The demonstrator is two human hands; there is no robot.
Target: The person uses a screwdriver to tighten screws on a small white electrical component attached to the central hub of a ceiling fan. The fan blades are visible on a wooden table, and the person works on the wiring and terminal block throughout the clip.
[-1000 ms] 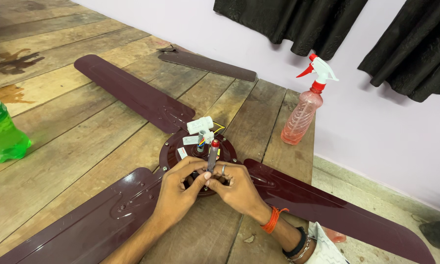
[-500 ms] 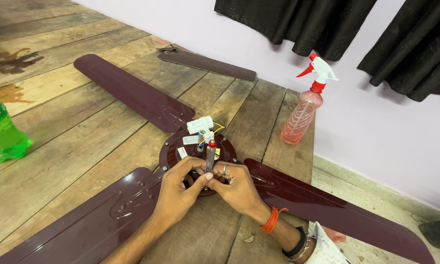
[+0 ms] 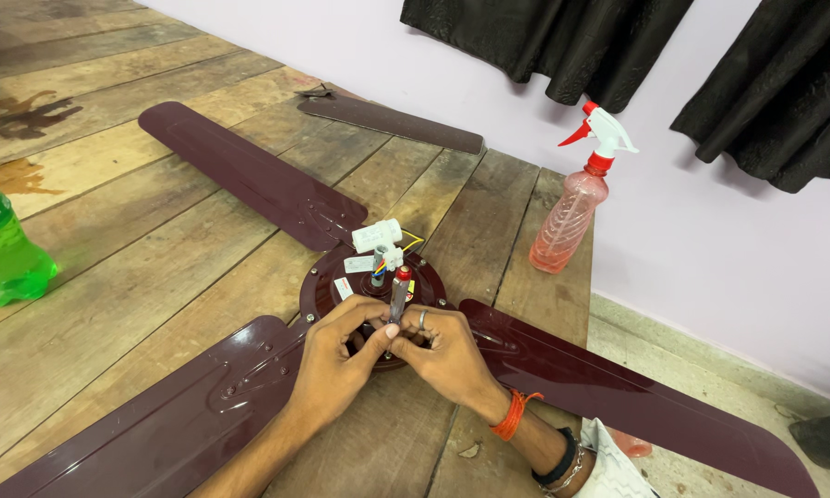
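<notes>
A dark maroon ceiling fan lies on the wooden table, its round motor hub [image 3: 336,277] in the middle with three blades spreading out. My left hand [image 3: 336,364] and my right hand [image 3: 442,355] meet at the hub's near edge. Both pinch a small screwdriver [image 3: 398,293] with a clear grey handle and red cap, held upright over the hub. A ring shows on my right hand and an orange thread on its wrist. White connector blocks and coloured wires [image 3: 380,242] sit on the hub's far side.
A pink spray bottle [image 3: 572,207] with a red and white trigger stands by the wall at the table's far edge. A green plastic bottle [image 3: 0,249] stands at the left. A loose fan blade [image 3: 392,122] lies at the back. Dark curtains hang above.
Both hands stay on the screwdriver at the hub; the handle has shifted only slightly. Nothing else has moved.
</notes>
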